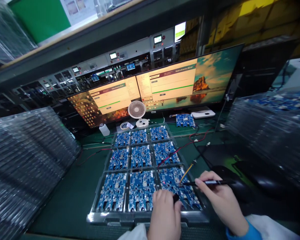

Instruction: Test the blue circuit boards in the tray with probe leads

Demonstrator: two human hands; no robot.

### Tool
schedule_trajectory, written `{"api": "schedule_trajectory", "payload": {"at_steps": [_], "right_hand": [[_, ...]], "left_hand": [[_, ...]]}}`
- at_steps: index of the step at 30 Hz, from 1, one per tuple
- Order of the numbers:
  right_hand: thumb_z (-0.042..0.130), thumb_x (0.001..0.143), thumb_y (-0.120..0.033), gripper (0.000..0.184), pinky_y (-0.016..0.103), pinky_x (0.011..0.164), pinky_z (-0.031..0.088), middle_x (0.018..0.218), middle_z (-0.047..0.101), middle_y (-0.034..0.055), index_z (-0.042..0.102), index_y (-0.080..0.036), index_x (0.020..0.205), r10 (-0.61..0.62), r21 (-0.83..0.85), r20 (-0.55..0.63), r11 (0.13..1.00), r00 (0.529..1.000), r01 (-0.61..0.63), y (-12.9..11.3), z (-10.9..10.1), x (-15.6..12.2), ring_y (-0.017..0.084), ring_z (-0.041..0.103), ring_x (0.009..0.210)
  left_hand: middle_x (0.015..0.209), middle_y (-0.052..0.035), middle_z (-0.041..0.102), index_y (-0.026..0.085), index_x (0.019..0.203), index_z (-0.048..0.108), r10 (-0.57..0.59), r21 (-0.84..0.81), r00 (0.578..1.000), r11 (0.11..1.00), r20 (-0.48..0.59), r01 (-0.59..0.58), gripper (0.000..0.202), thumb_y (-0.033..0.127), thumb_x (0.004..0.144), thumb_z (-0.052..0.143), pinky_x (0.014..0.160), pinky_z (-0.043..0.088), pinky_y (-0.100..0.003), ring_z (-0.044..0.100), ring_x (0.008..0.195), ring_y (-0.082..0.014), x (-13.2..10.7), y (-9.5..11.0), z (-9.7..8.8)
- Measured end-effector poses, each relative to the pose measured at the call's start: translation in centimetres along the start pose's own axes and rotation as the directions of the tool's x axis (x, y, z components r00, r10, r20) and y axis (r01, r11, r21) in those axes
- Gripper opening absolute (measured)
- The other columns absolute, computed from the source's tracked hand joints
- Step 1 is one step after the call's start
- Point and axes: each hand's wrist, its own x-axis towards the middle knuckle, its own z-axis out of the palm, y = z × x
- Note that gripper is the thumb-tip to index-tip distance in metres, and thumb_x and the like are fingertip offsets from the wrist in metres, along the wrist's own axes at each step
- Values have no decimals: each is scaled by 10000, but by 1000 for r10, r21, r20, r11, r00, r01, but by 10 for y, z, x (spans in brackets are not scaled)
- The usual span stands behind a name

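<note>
Probes [207, 182] are lying left-pointing in closed right-hand fingers [202, 182], contacting the near-right circuit board [176, 186]; left hand [164, 213] fingers are gripping another.

A green bench [72, 193] carries a clear tray [110, 218] (nine-pocketed), fan [137, 113], monitors [165, 90].

Blue circuit boards [141, 156] in clear tray [100, 216]; behind tray, white fan [137, 111]; under tray, green mat [72, 193]; right of tray, black pen [210, 182], red wire [180, 150].
</note>
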Motion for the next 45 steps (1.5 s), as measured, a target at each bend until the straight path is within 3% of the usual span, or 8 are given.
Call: {"api": "schedule_trajectory", "payload": {"at_steps": [10, 15, 23, 27, 29, 32, 37, 45], "right_hand": [[665, 982, -753, 684, 183, 568, 452, 760, 439, 50, 511, -126, 758, 58, 101, 155, 992, 986, -74, -31, 19, -3, 177, 474, 639], [704, 968, -744, 665, 178, 551, 444, 757, 439, 47, 555, -126, 775, 60, 146, 277, 984, 959, -104, -38, 21, -15, 181, 469, 643], [626, 1094, -640, 506, 238, 748, 429, 859, 468, 38, 573, -172, 907, -55, 285, 510, 952, 858, -108, -62, 15, -31, 195, 481, 806], [571, 1103, -654, 565, 215, 649, 441, 800, 475, 31, 603, -169, 816, -176, 29, 386, 984, 906, 178, -51, 0, -9, 187, 502, 725], [589, 1099, -591, 480, 194, 589, 426, 822, 497, 23, 626, -177, 861, -308, -187, 78, 930, 948, 318, -37, -11, 0, 176, 515, 706], [529, 1122, -414, 238, 181, 681, 414, 923, 516, 7, 606, -192, 1084, -362, -280, -150, 908, 920, 311, -12, -26, 3, 150, 521, 733], [464, 1122, -370, 220, 203, 728, 406, 963, 513, 11, 575, -180, 1110, -357, -297, -147, 905, 922, 303, 17, -34, -9, 145, 519, 722], [484, 1125, -451, 320, 196, 666, 490, 994, 509, 39, 598, -156, 1080, -362, -218, 27, 908, 932, 359, 25, -34, -7, 173, 544, 773]], "left_hand": [[960, -52, 621, 203, 937, 577, -2, 17, 1000, 1000, 4, 2, 213, 256, 945, 371, 895, 395, -380, 497, 962, -234, -1, -2, -14], [995, -89, 650, 182, 969, 577, 128, -71, 979, 991, 159, -118, 212, 281, 901, 403, 828, 438, -343, 570, 917, -226, -8, -7, -13], [673, -10, 515, 142, 892, 619, 393, -394, 887, 875, 244, -280, 807, 803, 816, 162, 564, 387, -234, 450, 608, -125, -20, -18, -6], [866, -42, 581, 162, 934, 611, 342, -321, 936, 898, 80, -301, 528, 551, 953, 254, 784, 467, -250, 546, 816, -147, -4, -4, -34], [1142, -78, 555, 179, 1021, 610, 215, -208, 975, 953, -49, -220, 315, 342, 963, 347, 1009, 406, -288, 530, 1080, -167, 15, -1, -44], [1252, -97, 511, 170, 1042, 637, 58, -11, 992, 998, -108, -59, 273, 150, 913, 397, 1068, 376, -272, 519, 1172, -170, 52, -7, -45], [1085, -154, 632, 91, 1133, 597, -60, 362, 998, 930, -22, 64, 366, 5, 846, 387, 947, 475, -310, 622, 1026, -212, 94, -10, -31], [1082, -167, 666, 98, 1214, 527, -86, 469, 990, 874, -113, 129, 423, -12, 852, 336, 885, 513, -339, 639, 1019, -229, 94, 5, -36]]}}
